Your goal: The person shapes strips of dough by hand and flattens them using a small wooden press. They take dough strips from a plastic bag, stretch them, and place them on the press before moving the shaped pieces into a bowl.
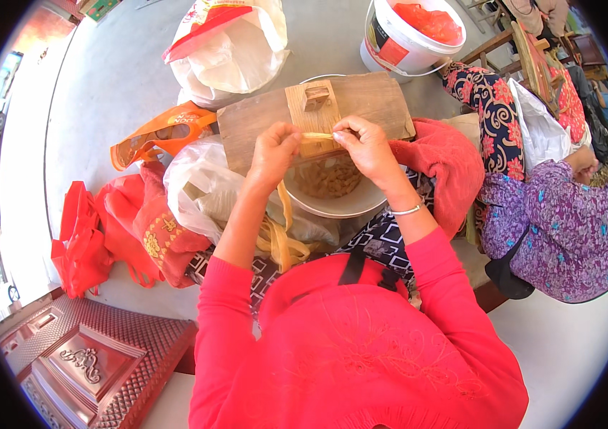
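Observation:
A thin pale-yellow strip is stretched level between my two hands, over a wooden board. My left hand pinches one end of it and my right hand pinches the other. The board has a raised block at its middle and lies across a white basin. Many small tan pieces lie in the basin below my hands. Longer yellow strips hang by my left forearm down to my lap; whether they join the held one I cannot tell.
A white bucket with red plastic in it and a large white sack stand beyond the board. Orange and red bags lie left. Another person in a purple patterned top sits at right. A dark red panel lies lower left.

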`<state>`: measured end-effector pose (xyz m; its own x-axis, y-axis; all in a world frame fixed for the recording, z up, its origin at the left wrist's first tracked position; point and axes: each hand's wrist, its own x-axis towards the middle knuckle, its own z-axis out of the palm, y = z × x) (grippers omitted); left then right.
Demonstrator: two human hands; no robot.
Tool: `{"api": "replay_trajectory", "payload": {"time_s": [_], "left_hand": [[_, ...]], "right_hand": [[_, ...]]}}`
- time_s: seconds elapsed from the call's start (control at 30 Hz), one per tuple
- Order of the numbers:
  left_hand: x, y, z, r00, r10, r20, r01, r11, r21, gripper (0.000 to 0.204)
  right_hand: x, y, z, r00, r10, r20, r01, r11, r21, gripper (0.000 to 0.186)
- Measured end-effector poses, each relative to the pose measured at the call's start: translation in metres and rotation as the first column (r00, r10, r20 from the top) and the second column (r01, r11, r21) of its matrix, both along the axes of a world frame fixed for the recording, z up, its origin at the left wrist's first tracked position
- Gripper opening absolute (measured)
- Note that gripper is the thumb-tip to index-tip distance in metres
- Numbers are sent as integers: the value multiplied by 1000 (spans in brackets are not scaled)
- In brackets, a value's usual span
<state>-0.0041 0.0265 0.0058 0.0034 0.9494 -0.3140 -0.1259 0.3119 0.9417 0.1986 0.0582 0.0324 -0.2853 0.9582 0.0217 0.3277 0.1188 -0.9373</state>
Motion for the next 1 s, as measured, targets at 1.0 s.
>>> {"api": "replay_trajectory", "payload": {"time_s": [1.0], "left_hand": [[52,-81,102,914,-134,383,134,991,26,32]], "right_hand": [[-5,-75,79,962,-61,-267,59,998,-16,24]]}}
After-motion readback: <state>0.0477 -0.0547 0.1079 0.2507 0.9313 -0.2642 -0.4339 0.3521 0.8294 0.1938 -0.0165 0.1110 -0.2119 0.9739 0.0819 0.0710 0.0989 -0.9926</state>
